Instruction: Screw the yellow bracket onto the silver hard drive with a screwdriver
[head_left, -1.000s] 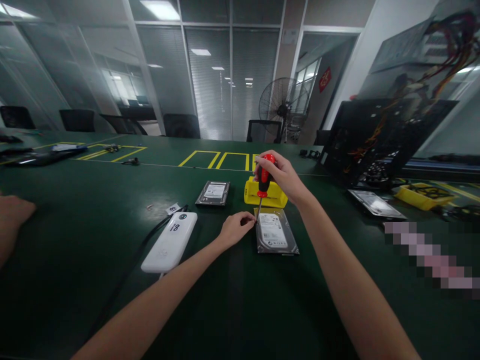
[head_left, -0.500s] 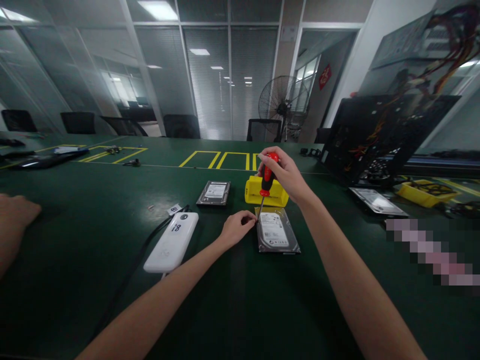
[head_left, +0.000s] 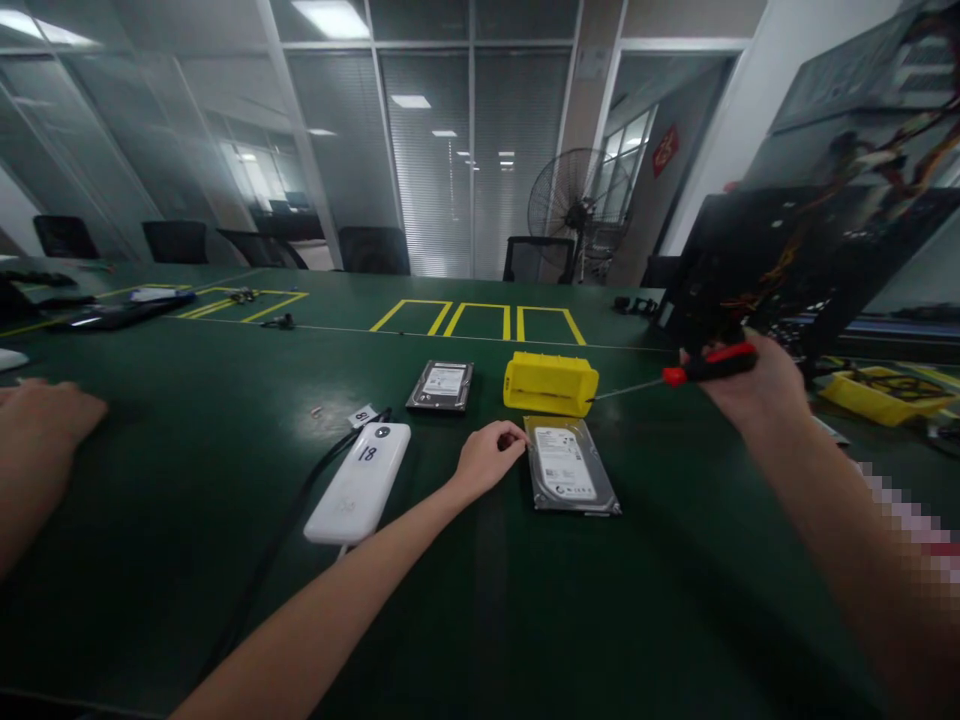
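Note:
My left hand is closed, its fingertips pinched at the left edge of a hard drive that lies flat with its white label up. Whether something small is also between those fingers is hidden. Out to the right, my right hand grips a screwdriver by its red and black handle. The shaft points left, its tip beside the right end of a yellow bin. That bin stands just behind the drive. A second hard drive lies further back, to the left.
A white power bank with a black cable is left of my forearm. Another person's hand rests at the far left. An open computer case stands at right, near another yellow bin. Yellow tape outlines mark the green table.
My right hand has swung the screwdriver away from the hard drive's left edge, out to the right, from upright to nearly level. My left hand stays at the drive. The view has shifted slightly.

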